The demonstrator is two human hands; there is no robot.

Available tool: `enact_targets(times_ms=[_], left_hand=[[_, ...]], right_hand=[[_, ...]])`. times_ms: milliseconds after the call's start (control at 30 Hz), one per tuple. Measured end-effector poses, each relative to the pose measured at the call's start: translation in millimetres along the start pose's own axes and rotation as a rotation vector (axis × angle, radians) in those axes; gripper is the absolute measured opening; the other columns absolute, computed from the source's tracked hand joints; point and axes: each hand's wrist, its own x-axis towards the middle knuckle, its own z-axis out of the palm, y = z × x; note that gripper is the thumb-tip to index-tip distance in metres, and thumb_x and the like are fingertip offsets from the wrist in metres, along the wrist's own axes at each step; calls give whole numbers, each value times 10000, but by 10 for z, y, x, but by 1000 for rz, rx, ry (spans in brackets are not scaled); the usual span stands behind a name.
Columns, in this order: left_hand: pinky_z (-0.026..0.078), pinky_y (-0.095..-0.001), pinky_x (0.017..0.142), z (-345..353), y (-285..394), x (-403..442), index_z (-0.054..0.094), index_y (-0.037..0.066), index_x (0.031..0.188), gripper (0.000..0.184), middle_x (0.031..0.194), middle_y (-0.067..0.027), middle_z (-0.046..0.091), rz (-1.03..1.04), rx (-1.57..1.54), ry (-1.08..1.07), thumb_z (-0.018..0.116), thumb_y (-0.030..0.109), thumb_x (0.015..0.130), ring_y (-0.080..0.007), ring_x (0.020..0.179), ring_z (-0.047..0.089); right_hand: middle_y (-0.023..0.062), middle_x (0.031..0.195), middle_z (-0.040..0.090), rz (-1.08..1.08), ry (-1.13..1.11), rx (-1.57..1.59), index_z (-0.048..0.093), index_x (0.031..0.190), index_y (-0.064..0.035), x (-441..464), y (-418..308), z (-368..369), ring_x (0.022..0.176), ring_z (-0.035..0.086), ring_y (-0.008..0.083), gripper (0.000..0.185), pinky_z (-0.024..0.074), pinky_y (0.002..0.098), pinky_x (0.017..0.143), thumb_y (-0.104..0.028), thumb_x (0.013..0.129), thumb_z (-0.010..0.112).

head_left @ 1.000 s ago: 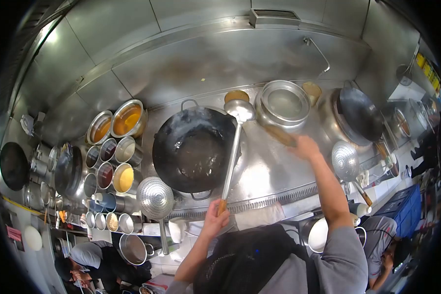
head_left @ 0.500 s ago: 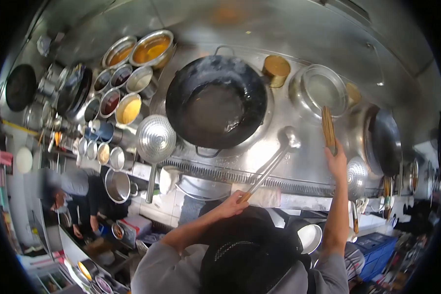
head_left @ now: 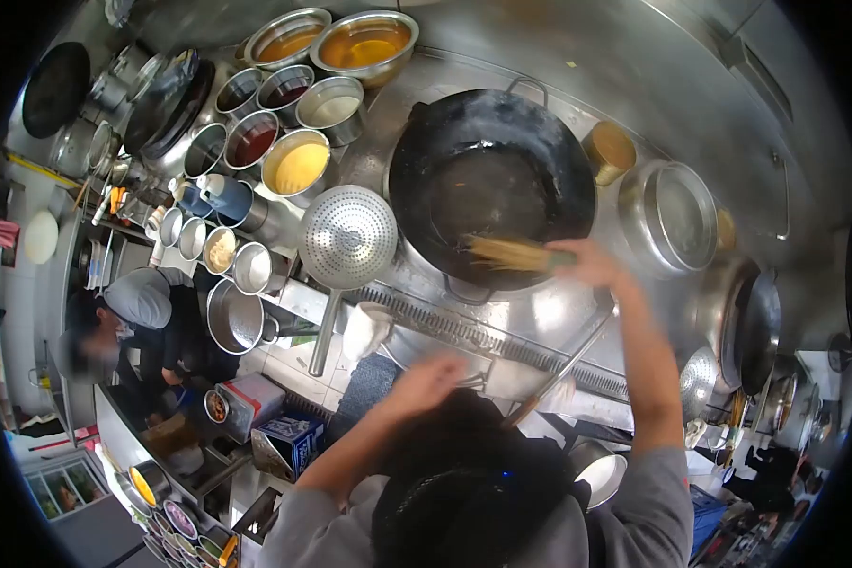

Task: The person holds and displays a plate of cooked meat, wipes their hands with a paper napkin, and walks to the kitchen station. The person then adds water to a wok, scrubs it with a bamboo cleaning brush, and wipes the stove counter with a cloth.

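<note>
My right hand (head_left: 592, 263) grips the green-bound end of a bamboo brush (head_left: 509, 253), its bristles over the lower part of the black wok (head_left: 492, 189). Some liquid lies in the wok. My left hand (head_left: 433, 381) is in front of the stove edge, smeared by motion, so its fingers cannot be made out. To its right, the ladle (head_left: 563, 372) leans across the stove edge with its wooden handle toward my body; my right arm partly covers its upper end.
A perforated strainer (head_left: 348, 237) lies left of the wok, near sauce pots (head_left: 296, 168) and two bowls of orange liquid (head_left: 364, 47). Right of the wok stand a tin (head_left: 609, 151) and a metal basin (head_left: 677, 218). Another person (head_left: 147, 303) is at the left.
The brush in my right hand has moved left from near the basin to over the wok. My left hand has let go of the ladle and moved left. The camera view has shifted.
</note>
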Motion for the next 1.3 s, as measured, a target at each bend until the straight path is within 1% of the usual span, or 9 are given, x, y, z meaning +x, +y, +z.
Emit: enact_targets(times_ms=[133, 400, 633, 733, 833, 1000, 1133, 1200, 1300], left_hand=[[457, -512, 1047, -1047, -429, -307, 575, 8, 1244, 350, 1272, -248, 599, 30, 350, 575, 644, 0, 901, -458, 1210, 558], [430, -524, 1100, -1333, -1368, -157, 416, -77, 1451, 697, 1416, -300, 518, -162, 300, 249, 737, 149, 875, -505, 1273, 520], [543, -495, 952, -1441, -1463, -36, 507, -23, 1405, 646, 1318, -273, 575, -161, 325, 47, 766, 203, 857, -433, 1135, 632], [543, -384, 975, -1458, -1300, 23, 488, 13, 1463, 548, 1383, -141, 611, -292, -650, 67, 683, 170, 976, -219, 1203, 633], [533, -406, 1020, -1371, -1015, 184, 427, 50, 1510, 537, 1395, -123, 599, -286, -1124, 151, 623, 154, 1022, -261, 1223, 638], [587, -500, 934, -1268, -490, 554, 353, 108, 1565, 593, 1451, -170, 564, -256, -1342, 29, 513, 420, 1087, -391, 1265, 633], [563, -524, 972, -1095, -548, 730, 364, 129, 1589, 684, 1508, -133, 543, -322, -1490, -83, 328, 597, 1092, -376, 1288, 619], [536, -542, 1011, -1062, -490, 742, 347, 132, 1599, 697, 1522, -125, 532, -404, -1520, -75, 316, 607, 1089, -369, 1319, 595], [485, -576, 1073, -986, -305, 797, 349, 133, 1589, 696, 1526, -111, 522, -476, -1548, -41, 303, 613, 1087, -352, 1362, 553]], right_hand=[[188, 1234, 729, 396, 224, -176, 610, 1447, -166, 391, 114, -421, 1128, 692, 392, 656, 535, 459, 1011, -387, 857, 793], [289, 1165, 683, 435, 368, -238, 472, 1470, -183, 1003, -1323, 866, 1049, 694, 498, 603, 572, 566, 912, -383, 948, 696], [260, 1161, 674, 712, 424, -530, 356, 1572, -211, 413, -463, 342, 1015, 718, 455, 719, 588, 545, 867, -351, 954, 695], [259, 1120, 715, 545, 632, -179, 476, 1530, -216, 1267, -296, 351, 936, 742, 399, 625, 604, 509, 776, -346, 962, 699], [176, 952, 755, 513, 670, 655, 578, 1476, -157, 1821, -1190, 533, 632, 730, 229, 556, 561, 370, 489, -361, 976, 712], [125, 912, 745, 377, 545, 966, 493, 1539, -60, 1727, -1616, 1001, 553, 671, 138, 664, 473, 286, 405, -356, 987, 711], [212, 977, 752, 308, 127, 306, 509, 1527, -100, 749, -1574, 806, 687, 748, 302, 711, 591, 421, 671, -448, 940, 706], [266, 1125, 729, 388, 80, -121, 558, 1465, -202, 156, -1423, 651, 1081, 704, 428, 597, 558, 544, 928, -441, 931, 678], [259, 1111, 682, 608, 126, -511, 401, 1543, -213, -236, -613, 444, 976, 717, 446, 646, 594, 530, 844, -385, 975, 658]])
